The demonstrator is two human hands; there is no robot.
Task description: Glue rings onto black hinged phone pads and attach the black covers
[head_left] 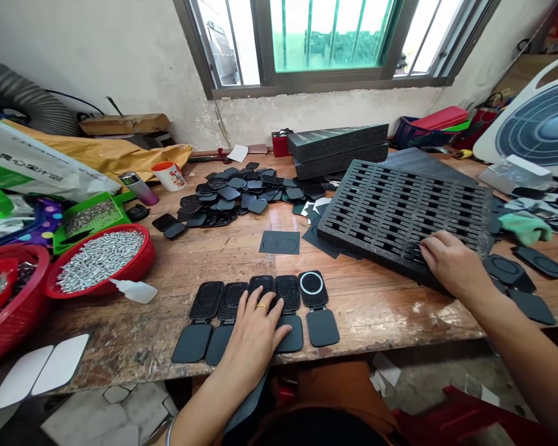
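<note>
Several black hinged two-part plates lie unfolded in a row near the table's front edge. The leftmost plate (pixel 191 344) and its neighbours have dark gridded upper halves, while the rightmost plate (pixel 322 328) carries a white ring. My left hand (pixel 255 322) rests over the middle plates with its fingers spread, hiding parts of them. At the right, a black foam tray (pixel 341 224) full of slots lies tilted on other things. My right hand (pixel 449 261) reaches to its near side with thumb and fingers pinched at a slot; whatever they grip is hidden.
A heap of black plates (pixel 232 193) lies behind the row, with a dark rectangular sheet (pixel 279 242) nearer. Red baskets, one with metal pins (pixel 100 260), stand left beside a small white bottle (pixel 137 291). Foam blocks (pixel 339 152) are stacked behind; a fan (pixel 539 118) stands far right.
</note>
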